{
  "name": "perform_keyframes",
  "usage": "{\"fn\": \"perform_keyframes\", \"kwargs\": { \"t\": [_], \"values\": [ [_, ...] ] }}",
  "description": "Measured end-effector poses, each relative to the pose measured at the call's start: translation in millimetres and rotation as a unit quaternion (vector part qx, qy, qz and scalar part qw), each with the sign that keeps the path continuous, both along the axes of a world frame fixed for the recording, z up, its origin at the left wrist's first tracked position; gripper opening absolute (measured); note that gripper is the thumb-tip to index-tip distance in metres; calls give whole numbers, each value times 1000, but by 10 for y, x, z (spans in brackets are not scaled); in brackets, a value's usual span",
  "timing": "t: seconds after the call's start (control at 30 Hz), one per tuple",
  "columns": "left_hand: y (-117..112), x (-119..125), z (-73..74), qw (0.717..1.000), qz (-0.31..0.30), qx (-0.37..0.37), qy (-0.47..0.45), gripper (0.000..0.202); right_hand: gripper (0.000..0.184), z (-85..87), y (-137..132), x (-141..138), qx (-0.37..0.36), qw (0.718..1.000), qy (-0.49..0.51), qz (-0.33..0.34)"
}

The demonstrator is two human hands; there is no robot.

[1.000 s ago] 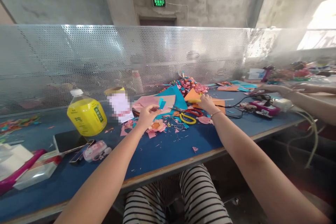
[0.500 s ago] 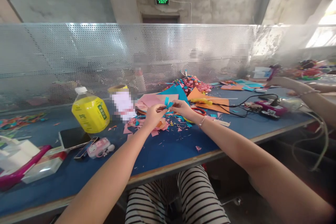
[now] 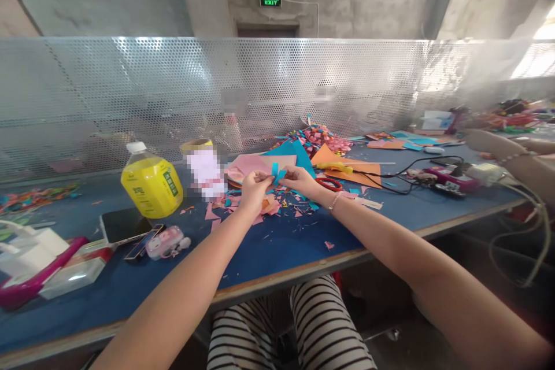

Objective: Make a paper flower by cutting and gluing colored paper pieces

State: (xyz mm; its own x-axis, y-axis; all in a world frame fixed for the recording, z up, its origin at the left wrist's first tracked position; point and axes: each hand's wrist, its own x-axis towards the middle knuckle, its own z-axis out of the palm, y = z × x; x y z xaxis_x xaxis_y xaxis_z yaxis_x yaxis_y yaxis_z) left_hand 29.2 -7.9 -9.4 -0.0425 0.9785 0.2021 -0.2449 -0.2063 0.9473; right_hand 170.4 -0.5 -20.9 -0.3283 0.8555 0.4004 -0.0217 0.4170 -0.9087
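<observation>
Between my two hands is a small folded strip of blue paper [image 3: 275, 171]. The fingertips of my left hand [image 3: 256, 188] pinch its left side. On the other side, my right hand [image 3: 301, 181] pinches it too, with a bracelet at the wrist. Just beyond lie pink paper sheets [image 3: 247, 167] and a blue sheet [image 3: 299, 153]. Pink and blue scraps [image 3: 271, 205] are scattered under my hands. Red-handled scissors [image 3: 329, 184] rest beside my right wrist, near a yellow glue gun [image 3: 336, 167] on orange paper [image 3: 367, 172].
A large bottle of yellow liquid [image 3: 151, 188], a phone [image 3: 125, 225], a pink case [image 3: 167, 243] and a power strip [image 3: 26, 289] stand left. Behind is a pile of folded paper pieces [image 3: 321, 139]. Black cables run right to another power strip [image 3: 453, 180], near a co-worker's arm [image 3: 498, 147].
My hands stay around the blue strip, whose upright end has shifted only slightly. The co-worker's arm at the right has drawn back to the right. The view has shifted a little.
</observation>
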Motion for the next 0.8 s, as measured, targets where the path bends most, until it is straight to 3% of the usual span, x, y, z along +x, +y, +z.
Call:
{"fn": "perform_keyframes", "kwargs": {
  "t": [0.2,0.37,0.8],
  "values": [
    [-24,2,25,999,-6,-32,-19,23,18,11,-33,-49,11,1000,16,-22],
    [-16,-4,10,1000,-25,-16,7,18,22,52,-64,-84,13,998,25,-59],
    [8,-1,-24,997,-34,33,67,17,29,47,-34,-96,-32,996,26,-76]
  ]
}}
